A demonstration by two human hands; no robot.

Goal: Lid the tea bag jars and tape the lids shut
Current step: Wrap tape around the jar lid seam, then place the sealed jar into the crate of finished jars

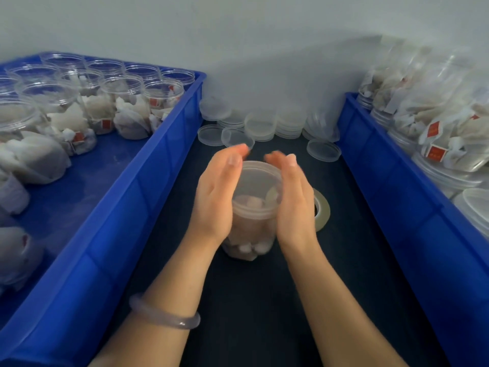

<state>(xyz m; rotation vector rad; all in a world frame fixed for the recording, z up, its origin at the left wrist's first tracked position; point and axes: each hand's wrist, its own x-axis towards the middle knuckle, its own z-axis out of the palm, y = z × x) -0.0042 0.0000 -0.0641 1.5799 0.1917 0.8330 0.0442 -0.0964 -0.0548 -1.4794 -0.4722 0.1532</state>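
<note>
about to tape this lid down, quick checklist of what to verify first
1. Lid on the jar: ok, it covers the mouth.
2. Lid seated evenly all round: cannot tell, its sides are covered.
3. Jar standing on the table: ok.
4. Tape roll close by: ok, it lies flat just right of the jar, partly behind the right hand.
5. Tape's loose end found: cannot tell.
6. A hand free for the tape: not ok, the left hand and the right hand both flank the jar, fingers straight.
</note>
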